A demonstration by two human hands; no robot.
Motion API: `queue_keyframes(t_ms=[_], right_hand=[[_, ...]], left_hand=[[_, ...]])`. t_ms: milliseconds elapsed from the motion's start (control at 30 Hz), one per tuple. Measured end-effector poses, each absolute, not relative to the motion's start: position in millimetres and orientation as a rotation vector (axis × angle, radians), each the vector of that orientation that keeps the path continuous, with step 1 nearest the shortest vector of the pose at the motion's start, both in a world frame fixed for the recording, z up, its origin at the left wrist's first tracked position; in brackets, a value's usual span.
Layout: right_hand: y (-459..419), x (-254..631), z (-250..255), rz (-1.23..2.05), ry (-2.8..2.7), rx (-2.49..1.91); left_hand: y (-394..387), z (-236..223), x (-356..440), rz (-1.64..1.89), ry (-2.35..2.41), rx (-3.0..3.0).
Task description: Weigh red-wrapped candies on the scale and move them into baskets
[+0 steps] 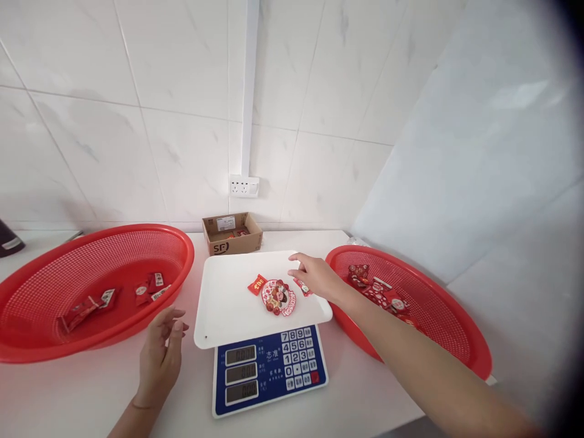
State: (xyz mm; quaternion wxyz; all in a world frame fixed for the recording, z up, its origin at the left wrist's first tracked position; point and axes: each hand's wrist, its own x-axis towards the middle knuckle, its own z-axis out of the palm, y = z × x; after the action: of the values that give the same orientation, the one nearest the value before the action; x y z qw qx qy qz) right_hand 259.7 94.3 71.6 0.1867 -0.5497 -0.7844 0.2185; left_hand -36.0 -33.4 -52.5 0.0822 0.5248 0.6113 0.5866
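My right hand [314, 275] reaches over the white weighing tray [228, 310] of a blue electronic scale [269, 370]. Its fingers are bent over a small red packet [303, 288] at the tray's right side; whether they grip it is unclear. A round red-and-white packet [278, 297] and a small red wrapper [257, 284] lie in the tray's middle. My left hand [159, 356] hovers open over the counter, left of the scale, near the left red basket [27, 347], holding nothing.
The left basket holds several red packets [148, 289]. A second red basket [456, 331] at the right holds more packets [376, 291]. A small cardboard box [232, 234] stands behind the scale under a wall socket [244, 186]. Tiled walls close the back and right.
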Motion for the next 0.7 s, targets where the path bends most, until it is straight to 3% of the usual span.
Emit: queue_keyframes(t_ms=[400,700], right_hand=[[121.8,258.2,59.2,0.504,-2.072,-1.572],[107.8,378.6,42.8,0.346,-2.117,-1.918]], left_hand=[[-34.2,-51.4,-35.7,1.676,1.847,1.582],[-34.5,-52.7,-31.8,1.746,1.725,1.569]])
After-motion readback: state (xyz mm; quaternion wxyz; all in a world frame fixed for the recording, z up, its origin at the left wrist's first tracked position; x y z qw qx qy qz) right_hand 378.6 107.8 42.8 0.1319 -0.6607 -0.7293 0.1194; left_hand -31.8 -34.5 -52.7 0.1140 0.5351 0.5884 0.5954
